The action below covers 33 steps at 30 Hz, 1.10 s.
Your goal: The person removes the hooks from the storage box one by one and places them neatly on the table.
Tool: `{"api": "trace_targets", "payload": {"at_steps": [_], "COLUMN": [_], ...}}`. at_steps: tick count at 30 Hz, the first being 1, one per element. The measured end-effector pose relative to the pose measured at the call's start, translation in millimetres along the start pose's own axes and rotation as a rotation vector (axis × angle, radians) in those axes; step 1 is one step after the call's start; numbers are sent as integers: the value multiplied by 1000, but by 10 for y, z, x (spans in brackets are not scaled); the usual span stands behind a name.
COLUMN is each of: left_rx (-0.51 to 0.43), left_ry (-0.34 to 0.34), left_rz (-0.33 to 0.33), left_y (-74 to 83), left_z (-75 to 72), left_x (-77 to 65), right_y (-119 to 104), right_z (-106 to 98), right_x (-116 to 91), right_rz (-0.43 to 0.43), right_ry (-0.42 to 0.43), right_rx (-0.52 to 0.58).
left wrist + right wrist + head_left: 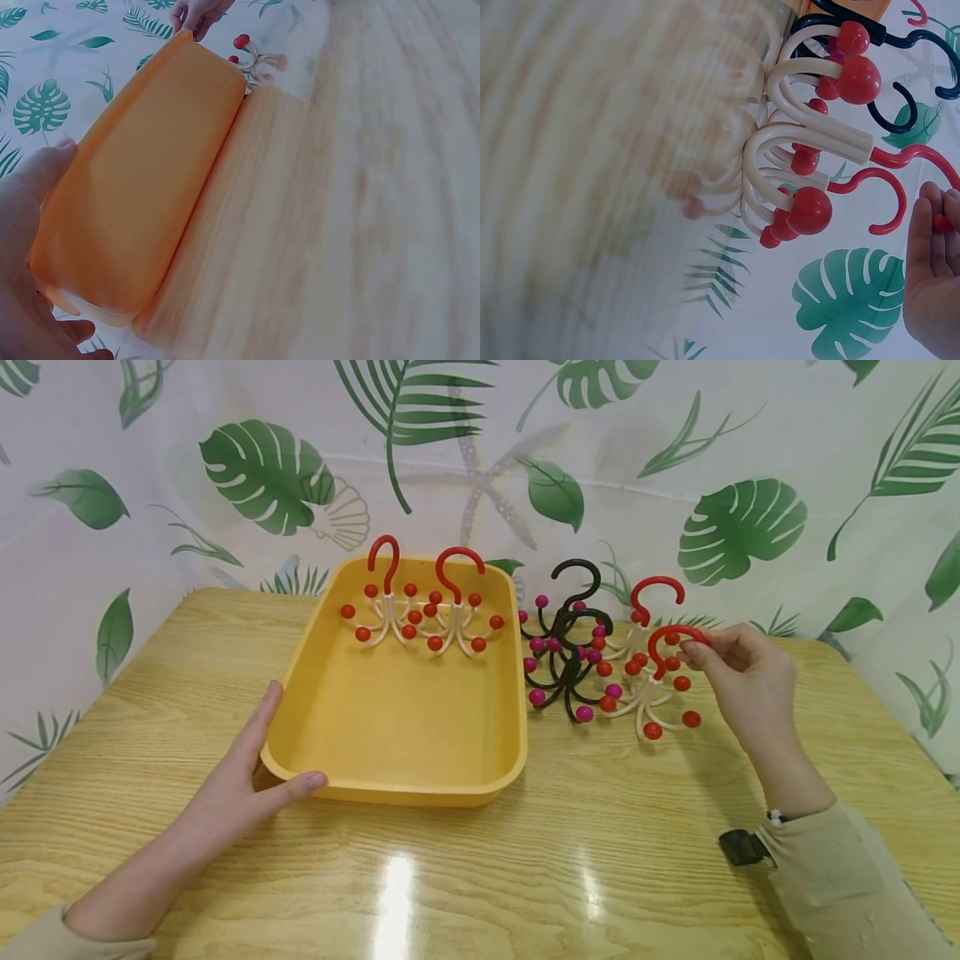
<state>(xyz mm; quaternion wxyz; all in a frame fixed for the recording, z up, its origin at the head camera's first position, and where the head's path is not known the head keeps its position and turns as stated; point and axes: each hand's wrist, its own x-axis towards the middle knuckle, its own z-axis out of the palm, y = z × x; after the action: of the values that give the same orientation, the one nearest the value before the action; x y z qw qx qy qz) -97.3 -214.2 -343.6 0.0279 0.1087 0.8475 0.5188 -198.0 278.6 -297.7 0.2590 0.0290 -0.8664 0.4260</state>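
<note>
My left hand (232,777) grips the near left corner of a yellow plastic tray (390,792), thumb along the front rim and fingers at the left side. In the left wrist view the fingers curl round the corner of the tray (135,195). My right hand (750,693) pinches the red hook end of a cream multi-arm hook hanger (648,697) with red ball tips. Its cream arms stand close to the wood in the right wrist view. Right behind it is a second red-hooked hanger (636,631). Two similar hangers, left (387,610) and right (456,614), sit at the tray's far end.
Two black hook hangers, a rear one (577,585) and a front one (570,672), with magenta ball tips stand between the tray's right wall and the red-hooked hangers. The wooden table (637,877) meets a leaf-printed cloth (480,468) at the back.
</note>
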Motion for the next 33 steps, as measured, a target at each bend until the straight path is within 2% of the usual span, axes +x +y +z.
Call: {"api": "trace_targets", "payload": {"at_steps": [7,22,33], "left_rx": [1,4,2], "left_ry": [-1,6,6], "left_rz": [1,-4,-3], "left_y": [-6,-3,-3], "left_z": [5,8,11], "left_x": [5,-1,0], "right_y": [-14,-69,-116], "right_z": [-23,-64,-73], "right_x": [-5,-6,59], "right_rz": [46,53,43], "right_ry": [-32,-89,-79], "right_rx": [-16,-86,-9]}}
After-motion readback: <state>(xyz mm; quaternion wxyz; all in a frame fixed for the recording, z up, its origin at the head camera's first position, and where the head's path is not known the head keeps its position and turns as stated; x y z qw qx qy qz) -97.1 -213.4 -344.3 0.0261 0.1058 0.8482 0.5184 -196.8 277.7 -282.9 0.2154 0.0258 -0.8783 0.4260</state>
